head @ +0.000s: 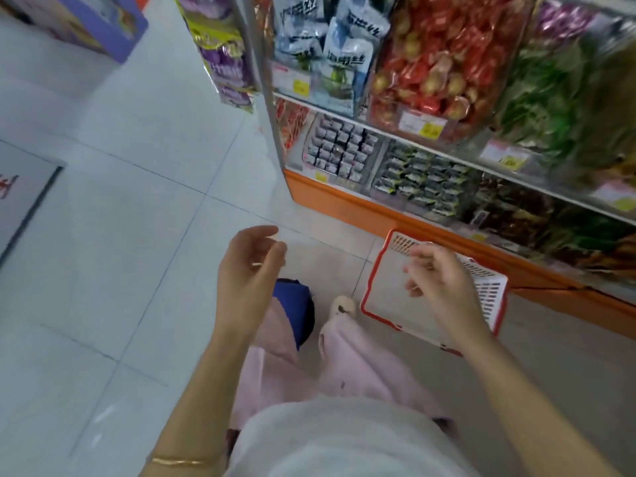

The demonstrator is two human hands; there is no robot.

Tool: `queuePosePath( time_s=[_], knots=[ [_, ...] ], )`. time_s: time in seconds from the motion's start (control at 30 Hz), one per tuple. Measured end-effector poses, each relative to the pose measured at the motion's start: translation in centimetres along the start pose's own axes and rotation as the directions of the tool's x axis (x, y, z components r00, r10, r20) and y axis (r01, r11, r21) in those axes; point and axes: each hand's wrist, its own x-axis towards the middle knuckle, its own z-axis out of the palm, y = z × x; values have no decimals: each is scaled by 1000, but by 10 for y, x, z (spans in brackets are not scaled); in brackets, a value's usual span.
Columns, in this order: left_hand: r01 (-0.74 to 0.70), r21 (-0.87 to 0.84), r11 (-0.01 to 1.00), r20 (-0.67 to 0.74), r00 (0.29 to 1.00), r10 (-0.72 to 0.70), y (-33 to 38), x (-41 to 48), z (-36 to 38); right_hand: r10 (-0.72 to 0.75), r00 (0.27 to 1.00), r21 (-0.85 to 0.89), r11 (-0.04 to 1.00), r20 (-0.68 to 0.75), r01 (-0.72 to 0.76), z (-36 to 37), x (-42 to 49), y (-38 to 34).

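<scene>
A white shopping basket with a red rim (373, 280) stands on the tiled floor beside the shelf base, and nothing shows inside it. My right hand (438, 282) hovers above the basket with loosely curled fingers, holding nothing. My left hand (249, 266) is raised at the same height to the left of the basket, fingers relaxed and empty. A thin gold bangle sits on my left forearm (179, 462).
A store shelf (395, 132) with an orange base runs along the right, packed with clear bins of wrapped snacks and price tags. Purple packets (223, 60) hang at the shelf's end. A purple display box (113, 29) stands far left. A grey mat (20, 204) lies left.
</scene>
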Motion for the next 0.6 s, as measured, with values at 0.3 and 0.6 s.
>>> queuePosePath(
  time_s=[0.3,0.6],
  knots=[
    [-123,133,983,193,977,96,-34,140,27,-37,999,-118,992,-14,35,54,124,4],
    [-603,283,745,387,783,487,-163,362,104,-396,896,-343,885,-202,314,176,315,78]
  ],
)
